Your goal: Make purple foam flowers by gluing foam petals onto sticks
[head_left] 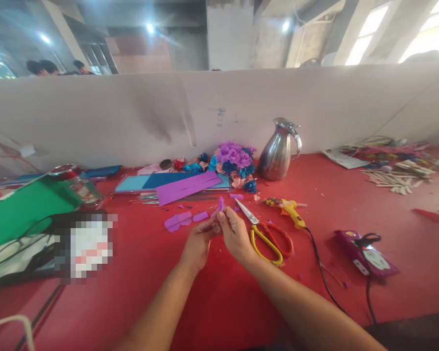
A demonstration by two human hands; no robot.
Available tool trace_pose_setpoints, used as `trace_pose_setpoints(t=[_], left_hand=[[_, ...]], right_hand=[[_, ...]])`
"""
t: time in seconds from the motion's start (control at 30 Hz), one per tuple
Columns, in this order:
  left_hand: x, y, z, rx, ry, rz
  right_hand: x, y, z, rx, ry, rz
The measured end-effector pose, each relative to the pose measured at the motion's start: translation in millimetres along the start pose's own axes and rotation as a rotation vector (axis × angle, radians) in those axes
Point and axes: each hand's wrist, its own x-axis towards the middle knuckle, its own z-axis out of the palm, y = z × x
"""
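Note:
My left hand (204, 239) and my right hand (234, 233) meet over the red table, both closed around the lower end of a small rolled purple paper piece (221, 204). Its top sticks up between the fingertips. Cut purple paper pieces (178, 221) lie just left of the hands. Behind them a long purple strip (188, 187) rests across blue sheets (131, 183). Scissors (265, 234) with yellow and red handles lie open beside my right hand. A yellow glue gun (289, 209) is further right. A bunch of purple paper flowers (234, 155) stands at the back.
A steel jug (276, 155) stands near the partition (149, 112). At right are a purple power box (366, 256) with cables and a pile of wooden sticks (395, 179). A glass jar (76, 187), a green sheet (32, 209) and glasses (12, 251) are at left.

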Motion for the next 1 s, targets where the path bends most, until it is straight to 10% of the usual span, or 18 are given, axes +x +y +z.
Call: trace_pose_setpoints(t=[1.0], left_hand=[[1.4,1.9,-7.8,0.041,-0.029,-0.02]], right_hand=[[0.1,6.8,3.0,0.18,0.02,0.1]])
